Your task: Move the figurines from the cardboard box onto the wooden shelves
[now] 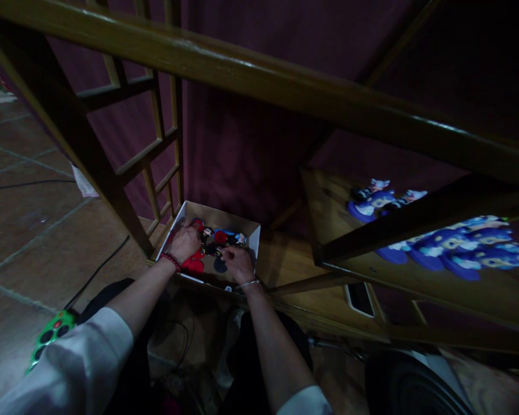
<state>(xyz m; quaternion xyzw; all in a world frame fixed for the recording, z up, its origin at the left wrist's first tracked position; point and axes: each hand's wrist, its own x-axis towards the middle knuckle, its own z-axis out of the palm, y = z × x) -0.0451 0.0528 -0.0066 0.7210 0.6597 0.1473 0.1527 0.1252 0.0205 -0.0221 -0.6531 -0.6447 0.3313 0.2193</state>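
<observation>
Shallow box (255,237) on the low shelf (285,251), red-and-black pieces (220,237) crowded inside. Left hand (185,243) curled over them, right hand (237,264) narrowed at the fingertips — grip of either: I cannot tell. Risk, in my judgement: reaching wrists could snag the near rim — box tips, pieces spill.

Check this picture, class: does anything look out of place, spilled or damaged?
Nothing plainly looks spilled or damaged, though the light is dim. Mildly odd: a black cable trails across the tiled floor, where a foot might catch it.
</observation>
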